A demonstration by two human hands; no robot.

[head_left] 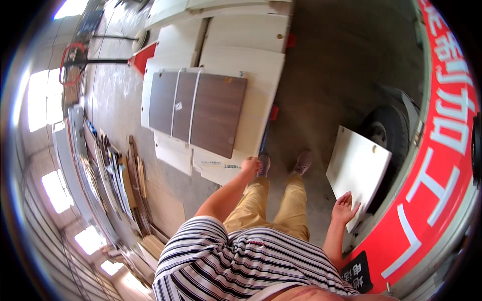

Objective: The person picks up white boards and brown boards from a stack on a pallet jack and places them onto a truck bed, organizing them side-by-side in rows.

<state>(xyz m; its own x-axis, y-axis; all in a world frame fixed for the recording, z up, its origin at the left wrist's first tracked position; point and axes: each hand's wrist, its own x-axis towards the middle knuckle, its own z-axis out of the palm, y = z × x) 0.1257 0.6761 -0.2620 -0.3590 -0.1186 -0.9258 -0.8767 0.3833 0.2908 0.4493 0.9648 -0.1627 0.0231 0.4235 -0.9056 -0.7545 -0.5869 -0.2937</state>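
Note:
My left hand (251, 164) is closed beside the near right corner of a large pale board (258, 108). Whether its curled fingers hold anything is hidden. On that board lies a dark brown wood-grain panel bundle (216, 113), bound with two white straps (195, 108). My right hand (344, 208) is open, palm up, with the thumb apart. Behind it in the picture, a white panel (359, 163) with small holes near its corners leans by a black tyre (384, 130). Contact between this hand and the panel cannot be made out.
More pale boards (243, 32) extend the stack at the far side. A red pallet jack (143, 57) stands left of it. Assorted boards and strips (113, 170) lean at the left. A vehicle side with a red banner (444, 145) bounds the right; my feet (301, 163) are between.

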